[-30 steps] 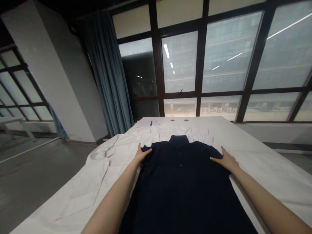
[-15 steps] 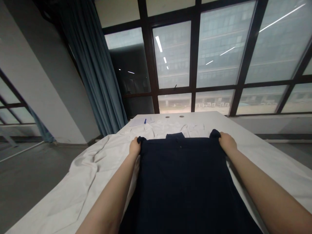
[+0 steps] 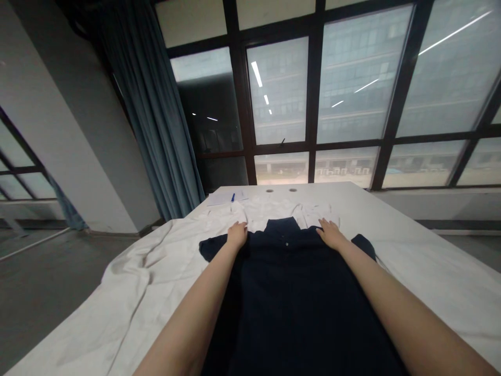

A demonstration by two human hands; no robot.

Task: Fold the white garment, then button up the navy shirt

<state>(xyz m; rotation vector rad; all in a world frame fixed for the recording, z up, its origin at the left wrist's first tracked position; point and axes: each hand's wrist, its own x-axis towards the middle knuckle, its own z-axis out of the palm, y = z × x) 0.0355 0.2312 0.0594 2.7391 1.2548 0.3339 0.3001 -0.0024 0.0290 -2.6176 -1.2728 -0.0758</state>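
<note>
The left hand point(image 3: 237, 235) and the right hand point(image 3: 332, 234) both lie flat and open, with the fingers a little spread, and neither of them pinches anything (the fingers are not closed on the cloth). They rest well apart, at about 11 o'clock and 1 o'clock from the body, on the shoulders of a dark navy cotton button-front shirt point(image 3: 289, 292). The fingertips seem to reach the edge of the shirt, but from this view I cannot tell exactly.

The shirt lies flat at 12 o'clock with its front upward, and both forearms are over its body. Between the hands is its stand collar point(image 3: 281, 227), and below the collar are small buttons point(image 3: 287, 244). One dark sleeve point(image 3: 213, 247) spreads out at 10 o'clock and the other dark sleeve point(image 3: 363, 244) at 2 o'clock.

Under the shirt is a wrinkled white bed sheet point(image 3: 129, 277), which lies over a long white table point(image 3: 352, 201). At the far end of the table, at 11 o'clock, are white sheets of paper point(image 3: 223, 198) with a blue pen point(image 3: 233, 197) on them. Further away are a blue-grey curtain point(image 3: 151, 104) and a tall dark-framed window point(image 3: 356, 78)
</note>
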